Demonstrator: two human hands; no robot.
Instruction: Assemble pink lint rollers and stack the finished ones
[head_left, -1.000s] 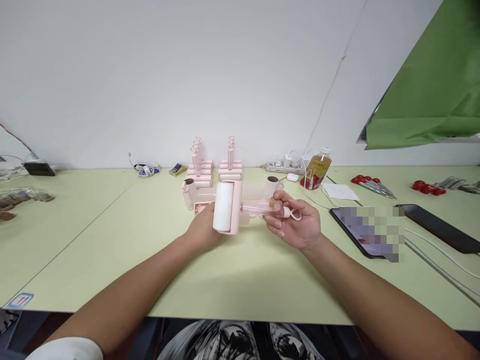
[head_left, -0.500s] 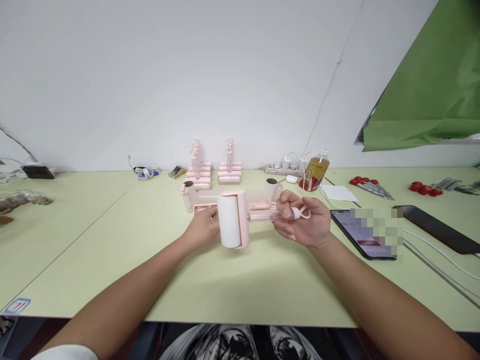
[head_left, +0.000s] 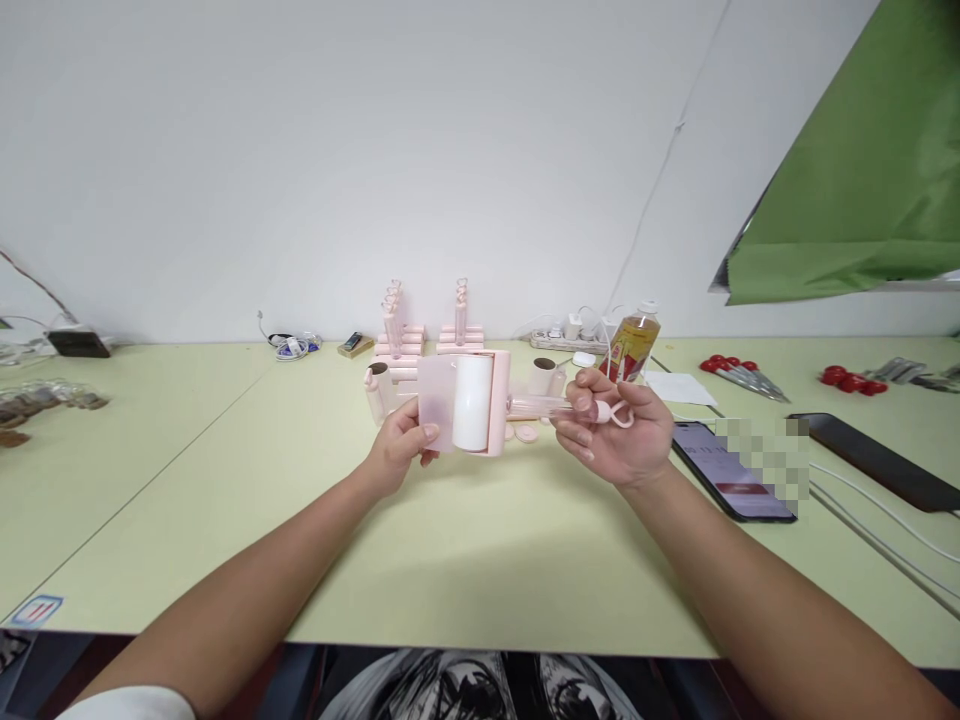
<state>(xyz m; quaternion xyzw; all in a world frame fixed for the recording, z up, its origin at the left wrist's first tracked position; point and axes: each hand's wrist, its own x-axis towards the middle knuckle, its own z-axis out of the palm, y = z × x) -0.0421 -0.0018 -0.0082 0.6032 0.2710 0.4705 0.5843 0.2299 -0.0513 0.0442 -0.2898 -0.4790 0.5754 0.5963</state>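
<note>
A pink lint roller with a white paper roll (head_left: 474,402) is held above the pale green table (head_left: 480,560). My right hand (head_left: 619,432) grips its clear pink handle (head_left: 551,406), whose loop end sticks out past my fingers. My left hand (head_left: 399,447) holds a translucent pink cover (head_left: 436,404) right beside the white roll, touching it on its left side. Two small pink caps (head_left: 525,433) lie on the table under the handle.
Behind the roller stand stacks of finished pink rollers (head_left: 431,335) and loose cardboard cores (head_left: 543,374). A bottle of amber liquid (head_left: 630,342), a power strip (head_left: 566,332), a phone (head_left: 731,470), a dark tablet (head_left: 874,455), cables and red-handled tools (head_left: 739,368) lie to the right.
The roller rose off the table and shifted right. My left hand, earlier behind the roll, now brings a pink cover up against its left side.
</note>
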